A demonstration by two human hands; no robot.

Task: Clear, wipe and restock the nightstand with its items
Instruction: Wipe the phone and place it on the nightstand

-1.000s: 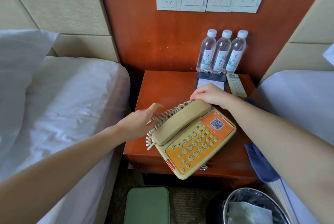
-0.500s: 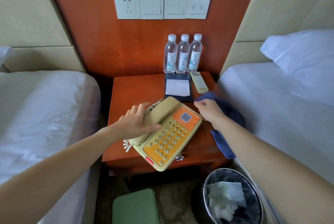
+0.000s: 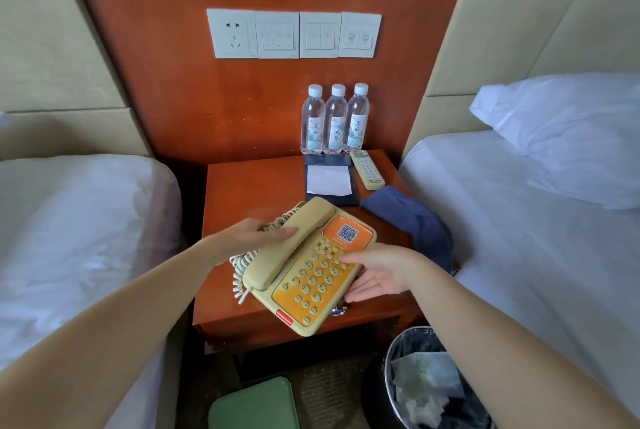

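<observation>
The nightstand (image 3: 256,193) is glossy wood. The phone (image 3: 308,266) is smooth plastic, the bottles (image 3: 335,124) clear plastic. The rag (image 3: 412,221) is matt cloth.

Between the left bed (image 3: 79,221) and the right bed (image 3: 536,221), which has a pillow (image 3: 568,131) at its head, stands the nightstand; at the back of its tabletop (image 3: 249,193) three bottles (image 3: 335,120) line the wall. Before them lies a notepad (image 3: 329,181), with a remote (image 3: 367,169) just right of it and a cloth (image 3: 412,217) nearer, at the right edge. The telephone (image 3: 311,273) overhangs the front edge, with the left hand (image 3: 249,238) and right hand (image 3: 381,273) holding its sides. A bin (image 3: 426,383) stands on the floor below, to the right
</observation>
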